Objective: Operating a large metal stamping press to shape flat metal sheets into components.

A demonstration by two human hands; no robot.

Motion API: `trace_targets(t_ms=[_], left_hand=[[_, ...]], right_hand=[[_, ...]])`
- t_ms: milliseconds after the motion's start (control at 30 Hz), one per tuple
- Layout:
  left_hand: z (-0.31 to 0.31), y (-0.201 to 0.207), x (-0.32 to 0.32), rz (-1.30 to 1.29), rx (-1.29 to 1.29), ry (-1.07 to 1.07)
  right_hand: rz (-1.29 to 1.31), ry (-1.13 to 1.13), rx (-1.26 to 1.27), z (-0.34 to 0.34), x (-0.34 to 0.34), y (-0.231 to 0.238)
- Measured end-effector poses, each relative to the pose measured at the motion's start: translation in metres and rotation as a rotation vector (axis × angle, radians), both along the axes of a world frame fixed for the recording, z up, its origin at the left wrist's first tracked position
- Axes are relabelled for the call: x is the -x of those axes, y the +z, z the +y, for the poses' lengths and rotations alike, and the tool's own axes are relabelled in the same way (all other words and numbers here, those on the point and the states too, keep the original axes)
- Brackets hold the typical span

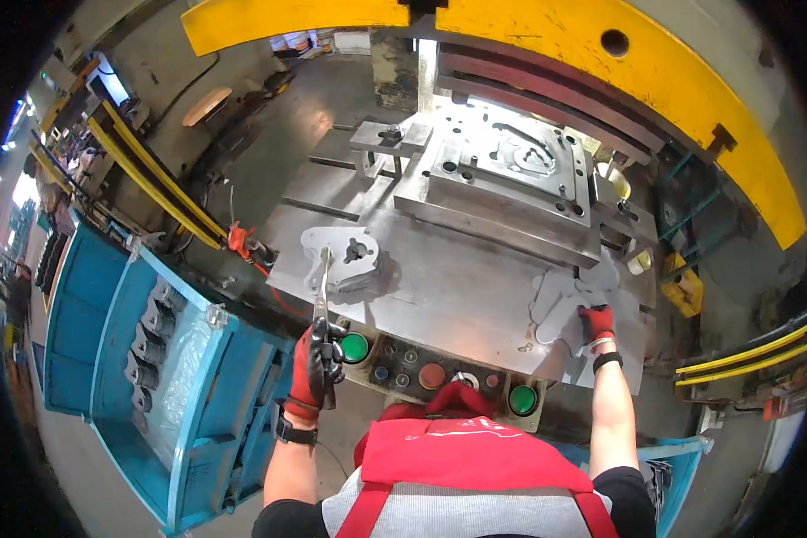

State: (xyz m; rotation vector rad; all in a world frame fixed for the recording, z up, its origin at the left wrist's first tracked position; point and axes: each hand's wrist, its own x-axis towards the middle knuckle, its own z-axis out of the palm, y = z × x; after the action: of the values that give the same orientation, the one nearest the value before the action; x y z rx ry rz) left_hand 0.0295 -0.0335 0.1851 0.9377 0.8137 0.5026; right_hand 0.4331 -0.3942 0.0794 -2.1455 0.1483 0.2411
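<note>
Well, my left hand (312,369) grips a slim metal tool (322,296) reaching stacked grey cutout plates (339,240) near the metal surface's (448,280) front-left corner. My right hand (598,325) curls at flat plates (558,305) front-right, grip unclear. Beyond sits a blocky steel die (493,226); leftward, a blue bin (117,336).

Cannot discern fingertips on the right gloved hand (598,325), below-right of the die set (502,229); cannot follow the yellow beam (296,25) above it past the top edge.
</note>
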Motion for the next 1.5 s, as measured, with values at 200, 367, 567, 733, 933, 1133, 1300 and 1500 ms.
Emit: trace_targets(t_ms=[200,367,567,733,933,1133,1300,1500], left_hand=[[0.015,-0.014,-0.002,0.022,0.041,-0.035],[0.020,-0.022,-0.001,-0.042,0.002,0.000],[0.025,-0.013,-0.002,0.001,-0.027,0.010],[0.018,-0.006,0.001,-0.114,-0.026,0.021],[0.008,-0.002,0.004,-0.188,-0.038,0.079],[0.000,0.003,0.033,-0.135,-0.090,0.150],[-0.003,-0.005,0.057,-0.115,0.030,0.238],[-0.004,-0.009,0.070,-0.059,0.017,0.342]], right_hand=[[-0.045,-0.026,-0.345,-0.038,-0.017,-0.024],[0.068,0.106,-0.254,-0.046,0.003,0.007],[0.147,0.130,-0.435,-0.059,0.042,0.057],[-0.003,0.180,-1.000,0.010,0.064,0.133],[-0.627,0.507,-0.608,0.099,-0.025,0.150],[-0.568,0.106,-0.594,0.217,-0.065,0.177],[-0.621,0.029,-0.596,0.249,-0.124,0.146],[-0.775,-0.167,-0.006,0.270,-0.109,0.136]])
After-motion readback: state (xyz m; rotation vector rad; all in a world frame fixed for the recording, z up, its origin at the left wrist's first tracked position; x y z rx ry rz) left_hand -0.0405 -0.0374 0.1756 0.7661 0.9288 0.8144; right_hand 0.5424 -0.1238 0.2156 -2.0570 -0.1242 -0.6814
